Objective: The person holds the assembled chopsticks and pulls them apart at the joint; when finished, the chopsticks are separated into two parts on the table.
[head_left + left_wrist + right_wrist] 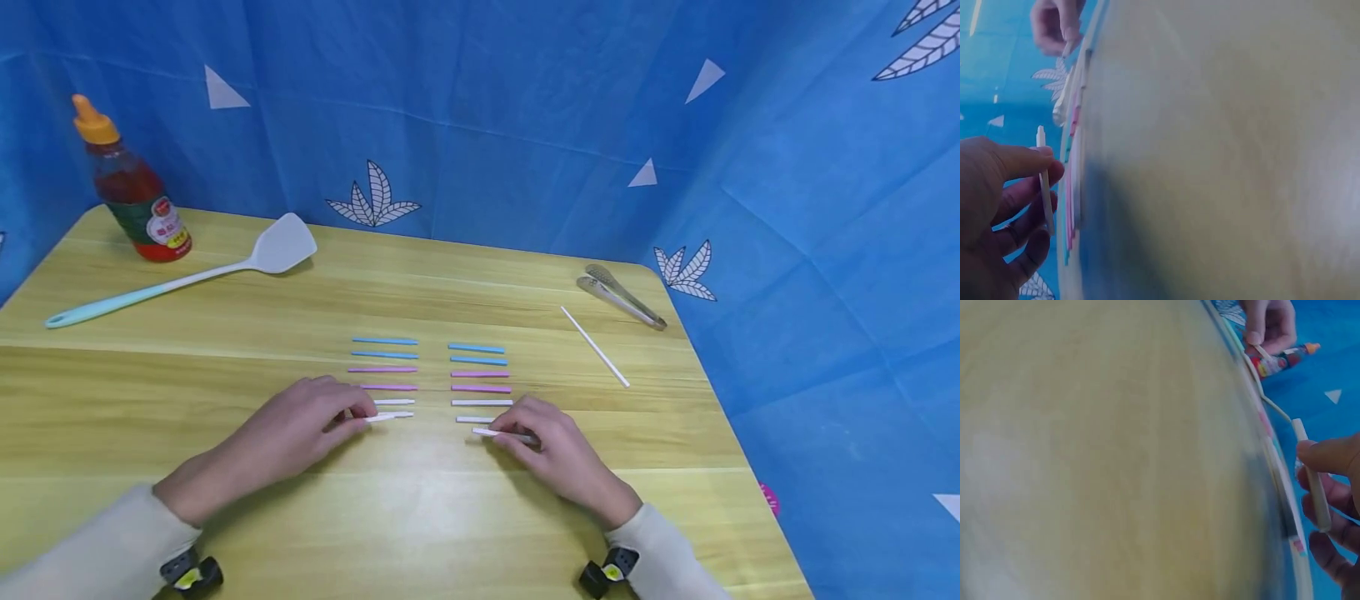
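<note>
My left hand (311, 417) pinches a short white plastic stick (1046, 194) between thumb and fingers; a narrowed tip shows at one end. My right hand (551, 446) pinches another short white stick (1316, 484), whose visible end is plain. Both hands hover low over the front ends of two columns of short sticks. In the left column lie blue sticks (385, 341), pink sticks (382, 369) and white sticks (397, 402), with narrowed tips facing right. Opposite them are matching blue sticks (476, 348), pink sticks (480, 374) and white sticks (482, 403), partly hidden by my right hand.
A longer white stick (595, 346) lies right of the columns, with metal tongs (622, 297) behind it. At the back left stand a red sauce bottle (146, 200) and a spatula (187, 277) lying flat. Blue patterned cloth (487, 108) borders the wooden table (420, 533).
</note>
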A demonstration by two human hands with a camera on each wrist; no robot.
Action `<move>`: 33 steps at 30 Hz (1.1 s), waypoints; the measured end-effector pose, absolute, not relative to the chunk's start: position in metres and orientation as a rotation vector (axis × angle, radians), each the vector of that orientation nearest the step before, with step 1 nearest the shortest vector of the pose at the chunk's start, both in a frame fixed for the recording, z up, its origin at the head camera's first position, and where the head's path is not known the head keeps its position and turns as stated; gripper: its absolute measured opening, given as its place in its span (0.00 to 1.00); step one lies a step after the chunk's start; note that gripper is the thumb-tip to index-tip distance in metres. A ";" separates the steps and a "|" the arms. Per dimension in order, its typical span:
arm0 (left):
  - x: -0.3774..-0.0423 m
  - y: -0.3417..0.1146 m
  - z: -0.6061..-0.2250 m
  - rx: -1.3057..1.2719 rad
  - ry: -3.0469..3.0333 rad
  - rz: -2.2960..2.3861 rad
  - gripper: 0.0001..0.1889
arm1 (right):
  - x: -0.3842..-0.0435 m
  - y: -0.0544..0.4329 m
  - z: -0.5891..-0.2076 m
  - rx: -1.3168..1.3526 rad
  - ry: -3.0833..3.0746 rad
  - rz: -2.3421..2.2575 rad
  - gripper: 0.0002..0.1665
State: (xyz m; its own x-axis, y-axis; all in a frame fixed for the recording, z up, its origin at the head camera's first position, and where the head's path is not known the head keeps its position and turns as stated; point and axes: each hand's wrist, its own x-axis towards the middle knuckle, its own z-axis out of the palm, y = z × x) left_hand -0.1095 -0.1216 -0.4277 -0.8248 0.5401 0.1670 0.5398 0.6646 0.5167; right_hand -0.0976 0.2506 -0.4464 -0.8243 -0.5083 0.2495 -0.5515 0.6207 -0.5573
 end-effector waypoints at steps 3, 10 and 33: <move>-0.108 -0.116 -0.433 1.004 2.883 0.846 0.06 | -0.096 0.244 -0.448 0.917 -2.784 0.890 0.06; -0.107 -0.104 -0.440 1.095 2.992 0.702 0.07 | -0.098 0.229 -0.449 0.911 -2.773 0.750 0.05; -0.107 -0.096 -0.444 1.146 3.029 0.640 0.06 | -0.103 0.233 -0.446 0.882 -2.792 0.749 0.05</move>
State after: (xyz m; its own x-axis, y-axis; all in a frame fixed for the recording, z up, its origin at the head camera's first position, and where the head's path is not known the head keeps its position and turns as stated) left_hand -0.1071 -0.0956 -0.4444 -0.7477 0.6024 0.2794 0.6639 0.6858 0.2981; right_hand -0.1034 0.2328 -0.4460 -0.8232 -0.5076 0.2542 -0.5667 0.7078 -0.4217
